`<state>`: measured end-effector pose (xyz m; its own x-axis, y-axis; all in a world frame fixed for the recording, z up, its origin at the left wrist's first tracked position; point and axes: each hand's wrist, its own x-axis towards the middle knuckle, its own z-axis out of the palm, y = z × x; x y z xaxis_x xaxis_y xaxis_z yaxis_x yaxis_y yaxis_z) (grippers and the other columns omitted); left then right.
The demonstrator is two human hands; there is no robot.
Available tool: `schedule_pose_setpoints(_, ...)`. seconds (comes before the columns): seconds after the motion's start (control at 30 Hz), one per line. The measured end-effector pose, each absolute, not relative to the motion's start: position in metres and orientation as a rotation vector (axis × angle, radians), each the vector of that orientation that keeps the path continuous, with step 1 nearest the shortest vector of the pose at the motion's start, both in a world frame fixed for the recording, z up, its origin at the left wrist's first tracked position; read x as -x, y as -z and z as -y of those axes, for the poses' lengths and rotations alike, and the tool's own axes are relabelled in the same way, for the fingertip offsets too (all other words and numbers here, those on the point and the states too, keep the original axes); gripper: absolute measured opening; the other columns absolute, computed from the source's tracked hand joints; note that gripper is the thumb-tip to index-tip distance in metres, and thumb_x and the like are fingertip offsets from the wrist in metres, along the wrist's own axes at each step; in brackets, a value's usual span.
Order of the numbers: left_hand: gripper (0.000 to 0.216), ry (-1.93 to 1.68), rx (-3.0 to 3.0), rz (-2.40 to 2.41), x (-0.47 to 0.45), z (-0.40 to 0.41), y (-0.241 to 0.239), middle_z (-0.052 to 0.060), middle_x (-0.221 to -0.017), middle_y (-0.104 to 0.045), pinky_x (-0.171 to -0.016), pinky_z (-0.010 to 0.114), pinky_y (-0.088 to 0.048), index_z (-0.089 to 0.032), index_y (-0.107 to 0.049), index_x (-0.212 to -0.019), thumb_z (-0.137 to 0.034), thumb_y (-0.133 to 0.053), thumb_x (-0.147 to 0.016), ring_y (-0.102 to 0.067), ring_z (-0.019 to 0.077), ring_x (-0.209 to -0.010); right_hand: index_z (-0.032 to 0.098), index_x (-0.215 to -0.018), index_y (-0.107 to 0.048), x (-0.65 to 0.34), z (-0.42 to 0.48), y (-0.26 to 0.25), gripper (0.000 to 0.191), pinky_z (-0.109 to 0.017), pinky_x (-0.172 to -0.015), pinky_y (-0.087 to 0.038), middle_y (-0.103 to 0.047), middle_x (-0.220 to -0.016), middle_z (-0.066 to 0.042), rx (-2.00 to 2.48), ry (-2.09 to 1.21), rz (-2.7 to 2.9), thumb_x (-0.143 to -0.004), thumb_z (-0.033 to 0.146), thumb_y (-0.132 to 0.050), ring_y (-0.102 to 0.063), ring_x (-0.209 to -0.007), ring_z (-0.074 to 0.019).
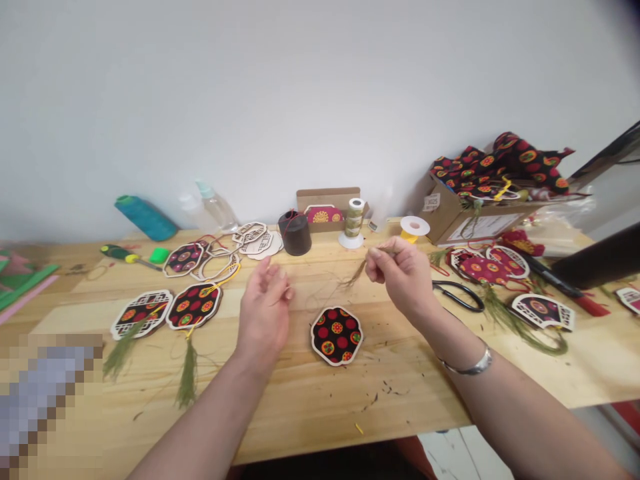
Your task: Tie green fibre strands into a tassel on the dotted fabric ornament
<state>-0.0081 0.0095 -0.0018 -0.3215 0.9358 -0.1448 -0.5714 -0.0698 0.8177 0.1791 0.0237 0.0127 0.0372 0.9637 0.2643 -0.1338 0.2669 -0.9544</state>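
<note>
My right hand (400,273) is raised over the wooden table (320,393) and pinches a small green thread tassel (356,273) whose fringe points down and to the left. My left hand (265,307) hovers beside it, fingers loosely curled and apart, holding nothing I can see. A thin thread seems to run between the two hands. Below them lies a black fabric-covered ornament (337,335) with red and orange dots, flat on the table. A silver bracelet (470,363) sits on my right wrist.
Two finished ornaments with green tassels (170,310) lie at the left, with wooden frames (255,240) behind. Thread spools (354,221), a black cup (295,233), scissors (457,295), a screwdriver (125,255) and a cardboard box of fabric (475,200) line the back and right.
</note>
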Motion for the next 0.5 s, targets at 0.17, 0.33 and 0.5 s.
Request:
schedule_pose_setpoints(0.17, 0.013, -1.044, -0.66, -0.963, 0.003, 0.003, -0.003, 0.004, -0.064, -0.06, -0.035, 0.012, -0.022, -0.007, -0.067, -0.073, -0.021, -0.067, -0.073, -0.037, 0.0003, -0.041, 0.018, -0.069, -0.044, -0.18, -0.024, -0.006, 0.018, -0.02, -0.049, -0.038, -0.052, -0.054, 0.005, 1.039, -0.754, 1.397, -0.085, 0.022, -0.049, -0.046, -0.048, -0.0061)
schedule_pose_setpoints(0.33, 0.022, -0.606, -0.542, -0.836, -0.003, 0.012, -0.006, 0.02, -0.087, -0.068, -0.03, 0.011, -0.011, -0.005, -0.067, -0.087, -0.023, -0.054, -0.082, -0.035, -0.0008, -0.036, 0.017, -0.068, -0.045, -0.169, -0.01, -0.002, 0.017, -0.019, -0.05, -0.039, -0.051, -0.055, 0.005, 1.026, -0.845, 1.668, -0.085, 0.018, -0.047, -0.047, -0.049, -0.006)
schedule_pose_setpoints(0.5, 0.016, -0.629, -0.41, -0.745, -0.003, 0.01, -0.003, 0.003, -0.059, -0.057, -0.029, 0.009, -0.01, -0.008, -0.063, -0.073, -0.023, -0.06, -0.078, -0.031, -0.0011, -0.034, 0.016, -0.083, -0.053, -0.164, 0.005, -0.006, 0.013, -0.02, -0.057, -0.042, -0.06, -0.069, 0.0, 0.911, -0.725, 2.057, -0.083, 0.009, -0.043, -0.054, -0.061, -0.0078)
